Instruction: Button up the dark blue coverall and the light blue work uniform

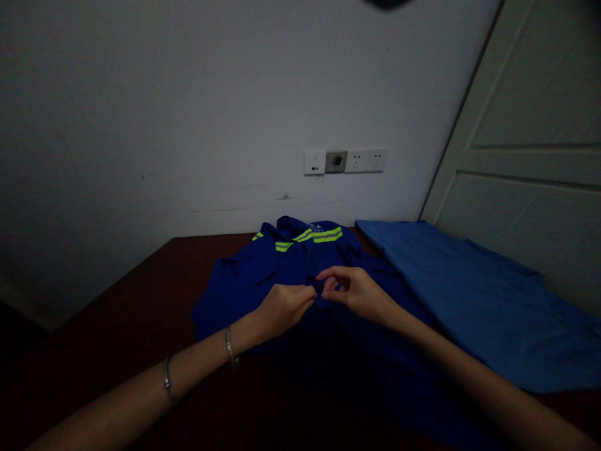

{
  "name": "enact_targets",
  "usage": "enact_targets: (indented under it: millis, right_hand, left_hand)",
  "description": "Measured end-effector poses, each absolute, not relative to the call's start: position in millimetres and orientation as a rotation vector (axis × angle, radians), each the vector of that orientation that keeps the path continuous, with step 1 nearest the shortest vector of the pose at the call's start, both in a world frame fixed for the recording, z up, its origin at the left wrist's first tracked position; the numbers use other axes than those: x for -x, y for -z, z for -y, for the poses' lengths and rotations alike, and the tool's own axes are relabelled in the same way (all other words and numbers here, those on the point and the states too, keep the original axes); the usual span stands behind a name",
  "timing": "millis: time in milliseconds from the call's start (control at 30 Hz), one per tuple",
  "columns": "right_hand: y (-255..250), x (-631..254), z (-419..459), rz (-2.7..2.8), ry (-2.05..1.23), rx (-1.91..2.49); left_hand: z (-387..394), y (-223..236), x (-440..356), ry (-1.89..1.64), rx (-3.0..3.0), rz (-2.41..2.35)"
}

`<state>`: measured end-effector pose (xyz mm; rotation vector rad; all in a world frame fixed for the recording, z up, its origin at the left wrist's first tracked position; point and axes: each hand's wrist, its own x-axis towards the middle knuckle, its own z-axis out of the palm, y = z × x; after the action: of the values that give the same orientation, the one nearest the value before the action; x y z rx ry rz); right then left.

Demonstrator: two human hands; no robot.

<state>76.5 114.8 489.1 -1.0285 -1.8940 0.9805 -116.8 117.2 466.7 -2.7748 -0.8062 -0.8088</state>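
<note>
A dark blue work jacket (pixel 263 275) with yellow-green and grey reflective stripes lies front up, its collar towards the wall. My left hand (pixel 286 307) is closed over the middle of the jacket front, fingertips pinched at the cloth of the front edge; the exact bit held is hidden. Just to its right is my right hand (pixel 354 291), its forefinger and thumb apart and pointing at the left fingertips, the other fingers curled. No object shows between its fingers. The jacket's lower part fades into deep shadow.
A lighter blue cloth (pixel 460 294) is spread at the right, beside the jacket. Both lie on a dark reddish-brown table (pixel 154 282) set against a white wall (pixel 188 113) with a row of sockets (pixel 357 161). A pale panelled door (pixel 530 138) stands at the right.
</note>
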Motion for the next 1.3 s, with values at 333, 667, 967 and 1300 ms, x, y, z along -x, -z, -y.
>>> enact_targets:
  millis: [333,667,967,1300]
  right_hand:
    - [-491.5,-71.2,-118.8,1.402,-1.518,1.166]
    - [-493.0,-70.0,-117.2,1.151,-1.683,1.220]
    - [-508.9,-63.7,-122.3,1.354,-1.485,1.233]
    - [-508.2,-75.9,-115.6,1.419,-1.782,1.212]
  left_hand:
    - [-121.8,-471.6,124.4,0.674,2.411,0.387]
    - [-111.5,-492.0,125.6,0.588,2.282,0.278]
    - [-105.3,-499.9,122.1,0.657,2.501,0.447]
    - [-100.0,-505.5,137.5,0.531,2.855,0.437]
